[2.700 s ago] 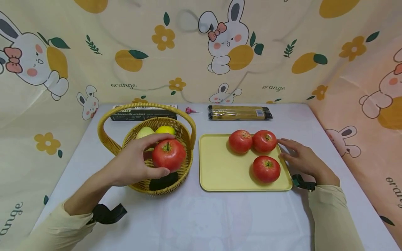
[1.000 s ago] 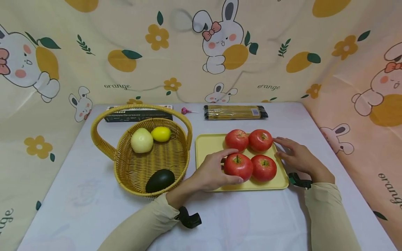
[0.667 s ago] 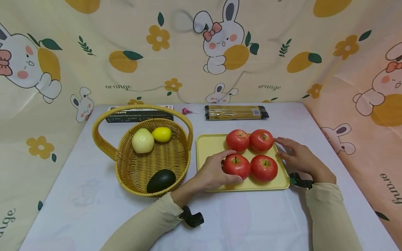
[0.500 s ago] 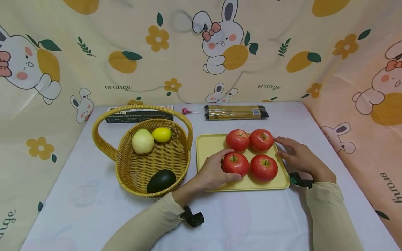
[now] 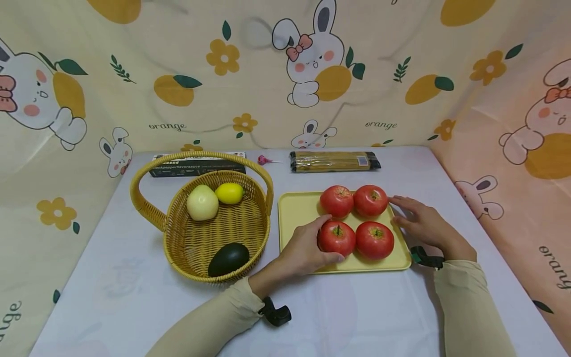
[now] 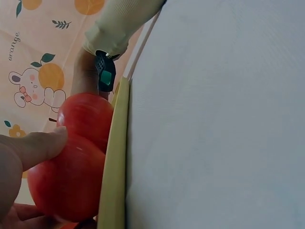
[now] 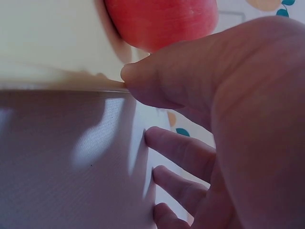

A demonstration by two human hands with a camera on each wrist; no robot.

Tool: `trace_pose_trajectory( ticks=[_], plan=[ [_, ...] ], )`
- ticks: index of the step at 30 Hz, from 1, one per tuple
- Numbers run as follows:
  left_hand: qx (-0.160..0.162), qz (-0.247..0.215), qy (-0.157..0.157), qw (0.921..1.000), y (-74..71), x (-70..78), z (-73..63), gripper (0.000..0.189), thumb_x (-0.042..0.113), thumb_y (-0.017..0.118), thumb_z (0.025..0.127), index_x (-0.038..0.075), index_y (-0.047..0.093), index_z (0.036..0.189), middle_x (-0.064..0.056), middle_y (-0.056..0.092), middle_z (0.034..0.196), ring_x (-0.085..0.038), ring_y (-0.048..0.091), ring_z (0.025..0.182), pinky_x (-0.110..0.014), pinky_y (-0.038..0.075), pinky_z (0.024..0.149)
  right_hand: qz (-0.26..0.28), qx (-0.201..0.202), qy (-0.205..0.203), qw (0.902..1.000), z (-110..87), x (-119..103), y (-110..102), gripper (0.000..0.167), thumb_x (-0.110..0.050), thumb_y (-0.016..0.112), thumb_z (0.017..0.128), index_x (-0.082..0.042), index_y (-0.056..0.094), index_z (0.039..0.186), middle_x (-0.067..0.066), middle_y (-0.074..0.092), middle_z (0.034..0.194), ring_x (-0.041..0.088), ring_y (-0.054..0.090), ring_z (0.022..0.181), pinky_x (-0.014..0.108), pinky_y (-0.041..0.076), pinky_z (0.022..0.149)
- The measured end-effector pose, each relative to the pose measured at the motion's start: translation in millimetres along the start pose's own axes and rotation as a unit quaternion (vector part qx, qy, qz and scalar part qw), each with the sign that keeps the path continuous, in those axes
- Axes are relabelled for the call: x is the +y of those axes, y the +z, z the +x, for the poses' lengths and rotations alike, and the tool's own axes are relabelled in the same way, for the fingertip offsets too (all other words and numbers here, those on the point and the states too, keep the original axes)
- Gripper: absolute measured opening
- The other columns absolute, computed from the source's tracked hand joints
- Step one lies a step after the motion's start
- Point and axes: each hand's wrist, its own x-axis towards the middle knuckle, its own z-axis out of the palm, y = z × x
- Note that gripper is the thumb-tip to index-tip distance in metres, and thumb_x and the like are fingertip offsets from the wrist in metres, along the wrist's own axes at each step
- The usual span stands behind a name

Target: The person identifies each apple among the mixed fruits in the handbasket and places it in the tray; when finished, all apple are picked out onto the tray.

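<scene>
My left hand [image 5: 305,250] curls thumb and fingers around a red apple [image 5: 337,239] at the front of the yellow tray [image 5: 294,206]. In the left wrist view the thumb [image 6: 45,145] lies over the upper side of that apple [image 6: 71,183], which sits low against the tray. Another apple [image 5: 374,240] stands right beside it, and two more [image 5: 336,201] are behind. My right hand [image 5: 421,223] is at the tray's right edge with its fingers extended; its thumb [image 7: 147,78] touches the rim in the right wrist view, while the other fingertips rest near the table.
A wicker basket [image 5: 168,243] with a tall handle stands left of the tray. In it lie a pale green round fruit [image 5: 202,203], a lemon [image 5: 229,193] and an avocado [image 5: 229,259]. Behind are a black box [image 5: 196,168], a lollipop [image 5: 263,159] and a pasta pack [image 5: 332,161].
My left hand has carried the apple from above the basket rightward and down to the tray's front, beside the others. The right hand has stayed by the tray's right edge.
</scene>
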Motion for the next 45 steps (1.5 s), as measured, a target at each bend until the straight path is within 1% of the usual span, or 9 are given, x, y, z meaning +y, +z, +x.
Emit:
trace_pose_trajectory(
  ticks=[16,25,31,34,37,39,41,43,45],
  plan=[
    [0.007,0.009,0.01,0.9999,-0.2,-0.2,0.8,0.084,0.033,0.097,0.085,0.014,0.056,0.156,-0.002,0.071,0.141,-0.02,0.068,0.127,-0.036,0.058,0.109,0.002,0.0,-0.003,1.0,-0.7,0,-2,0.073,-0.038,0.07,0.107,-0.013,0.041,0.169,0.03,0.033,0.174,0.063,0.028,0.157,0.087,0.031,0.115],
    [0.004,0.005,-0.002,1.0,-18.4,16.4,-5.8,0.095,0.04,0.094,0.087,0.01,0.047,0.164,-0.008,0.062,0.158,-0.029,0.063,0.139,-0.046,0.054,0.117,0.003,-0.001,-0.004,1.0,-1.6,0,-3,0.073,-0.039,0.07,0.107,-0.014,0.042,0.169,0.03,0.033,0.174,0.062,0.029,0.157,0.086,0.032,0.115],
    [0.021,-0.019,0.024,0.9993,-43.4,35.3,-25.5,0.083,0.04,0.086,0.094,0.016,0.05,0.165,-0.003,0.058,0.164,-0.029,0.065,0.136,-0.046,0.058,0.113,-0.025,0.02,-0.022,0.9992,-9.3,-5,-7,0.07,-0.036,0.07,0.107,-0.014,0.044,0.168,0.03,0.042,0.17,0.061,0.037,0.153,0.084,0.036,0.114],
    [0.034,-0.04,0.049,0.9974,-60.9,39.6,-43.6,0.071,0.037,0.081,0.098,0.019,0.054,0.161,0.0,0.061,0.16,-0.023,0.061,0.14,-0.046,0.057,0.114,-0.039,0.053,-0.029,0.9974,-17.4,-13,-11,0.068,-0.034,0.069,0.107,-0.016,0.044,0.168,0.029,0.044,0.169,0.06,0.039,0.152,0.084,0.037,0.114],
    [0.056,-0.048,0.076,0.9944,-83.4,39.9,-64.6,0.062,0.031,0.079,0.101,0.018,0.058,0.157,0.001,0.063,0.157,-0.02,0.059,0.142,-0.045,0.056,0.115,-0.057,0.111,-0.059,0.9905,-26.7,-22,-19,0.066,-0.032,0.07,0.107,-0.017,0.047,0.167,0.029,0.047,0.166,0.06,0.043,0.15,0.084,0.039,0.113],
    [0.084,-0.036,0.1,0.9908,-100.7,38.0,-79.2,0.056,0.026,0.078,0.102,0.015,0.061,0.154,0.0,0.065,0.153,-0.02,0.062,0.139,-0.045,0.057,0.114,-0.069,0.153,-0.084,0.9822,-31.6,-28,-23,0.065,-0.031,0.072,0.106,-0.017,0.049,0.166,0.028,0.049,0.165,0.059,0.045,0.149,0.083,0.039,0.114],
    [0.123,-0.015,0.143,0.9819,-119.5,32.5,-91.3,0.049,0.02,0.078,0.102,0.01,0.065,0.148,-0.003,0.069,0.148,-0.021,0.067,0.133,-0.042,0.059,0.111,-0.081,0.194,-0.103,0.9722,-35.9,-33,-28,0.063,-0.032,0.073,0.106,-0.016,0.052,0.164,0.027,0.051,0.164,0.058,0.046,0.148,0.083,0.038,0.114],
    [0.174,0.019,0.192,0.9657,-140.6,24.9,-103.1,0.042,0.014,0.078,0.101,0.007,0.069,0.142,-0.005,0.074,0.141,-0.021,0.072,0.125,-0.037,0.061,0.107,-0.088,0.218,-0.113,0.9653,-39.5,-39,-33,0.063,-0.033,0.071,0.106,-0.017,0.052,0.164,0.025,0.05,0.166,0.057,0.045,0.149,0.084,0.036,0.115],
    [0.23,0.06,0.234,0.9428,-164.1,15.6,-114.7,0.037,0.008,0.078,0.098,0.005,0.073,0.135,-0.007,0.078,0.133,-0.022,0.076,0.117,-0.029,0.061,0.103,-0.092,0.237,-0.121,0.9594,-43.1,-45,-38,0.064,-0.035,0.069,0.107,-0.018,0.05,0.166,0.024,0.047,0.168,0.056,0.043,0.15,0.085,0.034,0.115]
  ],
)
